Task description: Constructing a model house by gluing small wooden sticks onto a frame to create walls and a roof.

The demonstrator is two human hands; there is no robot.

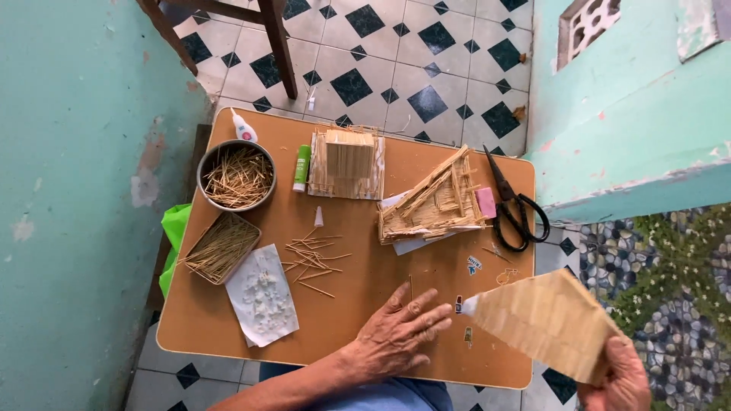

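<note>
A teal plaster wall (68, 190) with flaked patches fills the left of the frame. Beside it stands a small brown tabletop (358, 236) with rounded corners, and a green plastic bag (173, 232) pokes out at its left edge. Near the tabletop's upper left corner lies a small white glue bottle (243, 126), and below it a round metal bowl (236, 175) full of thin sticks. Lower down sits a rectangular tin (221, 247) of the same sticks, with a white sheet (263, 295) dotted with glue just beside it. A green glue stick (302, 167) lies right of the bowl, and loose sticks (312, 259) are scattered at the centre. At upper centre stands a small stick-built block (349, 161) on paper.

The left hand (400, 335) rests flat on the tabletop at lower centre, fingers spread, gripping nothing. Right of centre lies a triangular stick frame (434, 205) on white paper, with black scissors (512, 205) near the right edge. At lower right, off the tabletop's corner, the right hand (620, 380) grips a flat panel of glued sticks (544, 320), shaped like a house gable, tilted in the air.

White floor tiles (396, 53) with dark diamonds run across the top, wooden chair legs (278, 42) stand at upper centre, and a teal ledge (632, 114) rises at the right above a pebble floor (670, 304).
</note>
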